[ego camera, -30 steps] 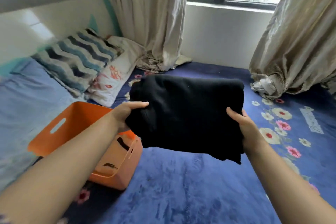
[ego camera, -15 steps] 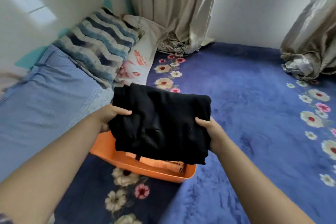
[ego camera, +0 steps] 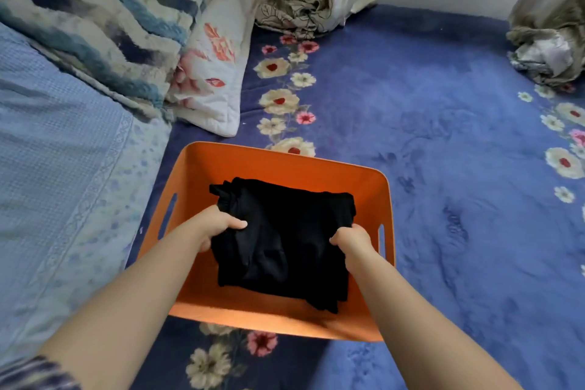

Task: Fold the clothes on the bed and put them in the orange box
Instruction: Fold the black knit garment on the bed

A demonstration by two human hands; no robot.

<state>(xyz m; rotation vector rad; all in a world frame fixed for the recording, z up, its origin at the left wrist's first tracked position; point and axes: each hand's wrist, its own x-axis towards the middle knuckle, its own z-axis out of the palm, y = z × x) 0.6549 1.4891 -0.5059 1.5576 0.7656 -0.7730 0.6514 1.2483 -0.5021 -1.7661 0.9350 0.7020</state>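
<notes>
- Since earlier frame I've lowered folded black garment into orange box.
- Left hand, right hand both grip its sides.
- Placing step; next, let go.

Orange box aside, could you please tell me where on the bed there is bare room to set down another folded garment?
The widest free patch is the blue floral blanket right of the orange box, reaching to the bunched curtain. The light blue bedspread left of the box is bare too. It is crowded behind the box, by the floral pillow, and inside it, where both hands grip the black garment.
</notes>
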